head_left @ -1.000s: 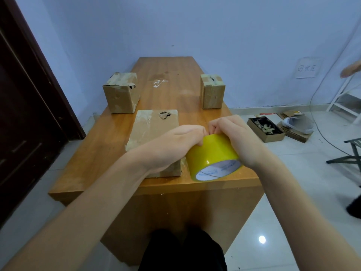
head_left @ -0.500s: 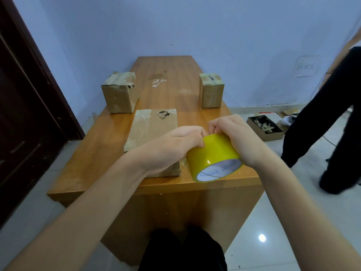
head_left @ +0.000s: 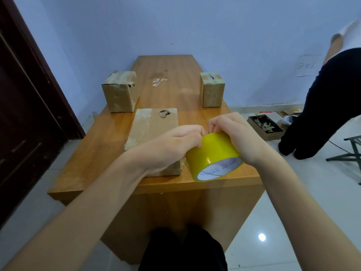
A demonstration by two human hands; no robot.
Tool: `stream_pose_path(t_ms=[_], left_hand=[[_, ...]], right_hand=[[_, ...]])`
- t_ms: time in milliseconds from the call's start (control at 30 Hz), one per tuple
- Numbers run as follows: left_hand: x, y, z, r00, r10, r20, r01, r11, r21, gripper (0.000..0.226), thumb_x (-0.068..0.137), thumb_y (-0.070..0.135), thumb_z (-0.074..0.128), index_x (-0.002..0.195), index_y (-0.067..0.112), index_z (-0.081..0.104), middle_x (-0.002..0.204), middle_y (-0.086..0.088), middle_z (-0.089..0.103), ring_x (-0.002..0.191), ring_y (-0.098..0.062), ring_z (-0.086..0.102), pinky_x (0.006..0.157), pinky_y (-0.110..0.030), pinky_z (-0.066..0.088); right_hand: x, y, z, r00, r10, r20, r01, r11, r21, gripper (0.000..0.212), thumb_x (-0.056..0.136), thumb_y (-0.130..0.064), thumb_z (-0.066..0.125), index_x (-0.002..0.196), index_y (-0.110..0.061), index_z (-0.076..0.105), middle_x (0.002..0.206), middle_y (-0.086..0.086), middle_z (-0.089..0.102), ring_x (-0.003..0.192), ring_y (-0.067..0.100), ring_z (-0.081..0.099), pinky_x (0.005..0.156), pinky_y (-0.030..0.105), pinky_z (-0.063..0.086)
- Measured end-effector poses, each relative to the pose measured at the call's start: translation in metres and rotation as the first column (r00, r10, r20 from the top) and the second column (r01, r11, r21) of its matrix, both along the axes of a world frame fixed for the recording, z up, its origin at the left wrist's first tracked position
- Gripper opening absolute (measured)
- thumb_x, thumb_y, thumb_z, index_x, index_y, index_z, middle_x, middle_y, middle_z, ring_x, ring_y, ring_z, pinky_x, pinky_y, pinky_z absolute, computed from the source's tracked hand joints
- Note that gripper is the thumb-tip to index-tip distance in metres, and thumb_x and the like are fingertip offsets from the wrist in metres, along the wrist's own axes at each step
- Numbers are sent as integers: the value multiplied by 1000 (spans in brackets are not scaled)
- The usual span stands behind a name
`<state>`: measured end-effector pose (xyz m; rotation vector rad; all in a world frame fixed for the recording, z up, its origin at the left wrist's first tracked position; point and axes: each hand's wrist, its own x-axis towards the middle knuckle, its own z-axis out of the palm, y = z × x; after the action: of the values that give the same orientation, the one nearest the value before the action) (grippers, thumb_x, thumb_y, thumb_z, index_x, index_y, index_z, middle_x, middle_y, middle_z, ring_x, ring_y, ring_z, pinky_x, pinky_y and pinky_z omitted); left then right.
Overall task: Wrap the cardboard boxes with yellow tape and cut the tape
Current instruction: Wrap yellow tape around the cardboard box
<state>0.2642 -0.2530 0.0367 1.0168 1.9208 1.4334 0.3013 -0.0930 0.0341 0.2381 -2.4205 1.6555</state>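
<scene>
1. Change: hands and roll of yellow tape sit as they did a second ago, with no free strip drawn out. A bystander has walked into the right edge of view. Judgement: the tape end is not yet found and wrapping has not begun.
2. Right hand curls over the roll's far right side, holding it. Left hand has fingertips pinched narrow at the roll's top edge, apparently picking at the end.
3. The roll is held above the near edge of the table, just right of the flat near box.
4. Its core axis tilts near-right and downward, the open white core facing the camera.
5. Two more boxes wait, far left and far right.
</scene>
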Motion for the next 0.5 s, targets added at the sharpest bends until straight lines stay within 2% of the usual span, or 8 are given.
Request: stream_pose_path(t_ms=[100,267,400,500], left_hand=[[0,-1,1,999,-5,36,5,1000,18,8,77,20,41,74,13,44,66,1,36,59,-9,34,53,-19,30],[-1,3,0,1000,-17,15,17,1000,-5,6,76,21,49,73,15,48,58,14,48,54,-3,45,52,-15,36],[-4,3,-1,1000,-16,-1,16,999,-34,7,74,21,49,77,14,49,67,4,48,63,-10,44,58,-22,36],[-4,3,-2,999,-35,11,35,999,-34,8,74,18,48,79,12,49,69,1,47,64,-11,44,59,-23,37]], right_hand=[[1,0,1,1000,-14,-12,14,1000,1,25,69,-21,40,44,-19,33,49,-6,22,50,10,22,44,17,23],[1,-1,1,1000,10,-13,-10,1000,2,22,70,-19,39,49,-12,34,48,-7,25,49,8,24,44,17,24],[0,-1,1,1000,15,-4,-15,1000,11,19,68,-19,39,52,-11,34,53,0,24,51,9,23,44,19,23],[1,-1,0,1000,15,1,-15,1000,20,20,68,-19,39,50,-11,34,53,1,25,51,9,24,45,19,24]])
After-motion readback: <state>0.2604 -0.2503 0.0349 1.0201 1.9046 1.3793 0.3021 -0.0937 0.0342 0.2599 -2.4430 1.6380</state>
